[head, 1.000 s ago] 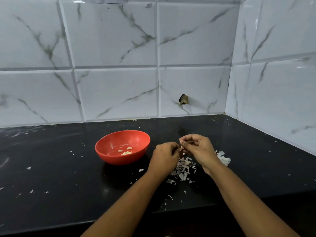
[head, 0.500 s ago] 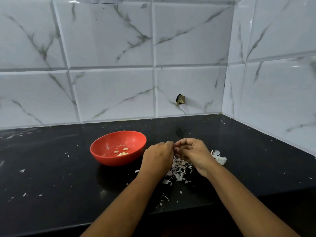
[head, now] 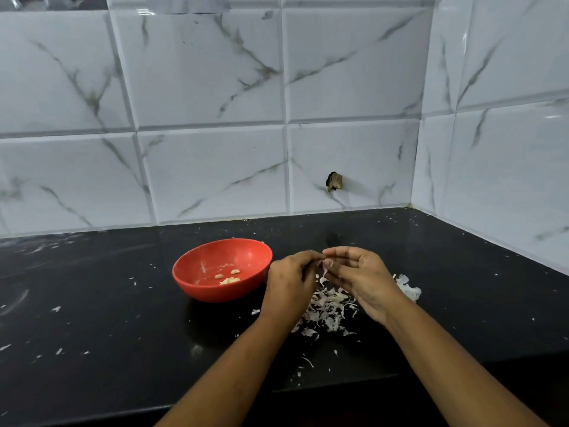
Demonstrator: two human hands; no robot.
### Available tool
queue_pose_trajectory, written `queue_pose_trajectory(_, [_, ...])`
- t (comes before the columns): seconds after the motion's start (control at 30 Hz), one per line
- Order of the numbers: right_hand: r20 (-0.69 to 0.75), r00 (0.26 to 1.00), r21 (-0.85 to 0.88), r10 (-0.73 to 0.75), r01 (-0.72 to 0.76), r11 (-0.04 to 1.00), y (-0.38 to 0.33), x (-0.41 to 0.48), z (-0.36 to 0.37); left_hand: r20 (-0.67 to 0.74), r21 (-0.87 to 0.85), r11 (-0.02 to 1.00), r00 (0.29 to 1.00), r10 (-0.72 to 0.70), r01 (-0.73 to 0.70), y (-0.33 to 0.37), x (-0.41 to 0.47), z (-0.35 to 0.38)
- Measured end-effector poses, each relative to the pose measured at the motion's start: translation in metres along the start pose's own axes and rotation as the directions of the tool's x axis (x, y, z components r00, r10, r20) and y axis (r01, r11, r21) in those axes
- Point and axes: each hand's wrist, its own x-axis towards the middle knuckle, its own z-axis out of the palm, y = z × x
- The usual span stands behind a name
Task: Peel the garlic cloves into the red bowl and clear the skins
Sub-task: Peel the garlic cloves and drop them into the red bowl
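Bowl (head: 212, 291), red, left of centre on black counter (head: 92, 318), peeled cloves (head: 229, 280) inside | left hand (head: 289, 285) and right hand (head: 363, 278), centre of frame, fingertips curled together, pinching one clove (head: 324, 265), mostly hidden | skins (head: 329, 306) heaped on counter under hands

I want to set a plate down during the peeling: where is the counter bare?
Freest, bar flecks: black counter left of the round red plastic bowl, and right toward the white marbled wall tiles. Crowded: papery garlic-skin heap under left hand and right hand.
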Motion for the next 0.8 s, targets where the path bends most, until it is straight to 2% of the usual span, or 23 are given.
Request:
queue_pose_trajectory(0.1, [0.001, 1.000, 0.025, -0.004, 0.004, 1.000, -0.001, 0.000, 0.001, -0.022, 0.007, 1.000, 1.000, 0.006, -0.006, -0.001, 0.000, 0.001])
queue_pose_trajectory(0.23, [0.050, 0.996, 0.107, 0.077, -0.082, 0.991, 0.000, -0.001, 0.004, -0.053, 0.086, 0.995, 0.997, 0.061, -0.056, -0.006, 0.000, 0.003])
queue_pose_trajectory(0.37, [0.062, 0.992, 0.107, 0.109, -0.115, 0.988, 0.001, -0.004, 0.007, -0.047, 0.093, 0.992, 0.995, 0.090, -0.086, -0.005, -0.001, 0.006])
queue_pose_trajectory(0.6, [-0.024, 0.999, 0.022, 0.026, -0.025, 0.999, -0.004, -0.006, 0.006, -0.050, -0.159, 0.987, 0.999, -0.009, 0.001, -0.001, 0.002, 0.001])
queue_pose_trajectory(0.73, [-0.014, 1.000, 0.132, 0.001, 0.000, 0.991, -0.005, -0.006, 0.007, -0.011, -0.270, 0.960, 0.997, -0.079, 0.073, 0.006, 0.002, -0.001])
queue_pose_trajectory(0.8, [0.005, 1.000, 0.185, 0.001, -0.001, 0.983, -0.006, -0.006, 0.007, -0.038, -0.311, 0.945, 0.992, -0.118, 0.101, 0.007, 0.001, -0.001])
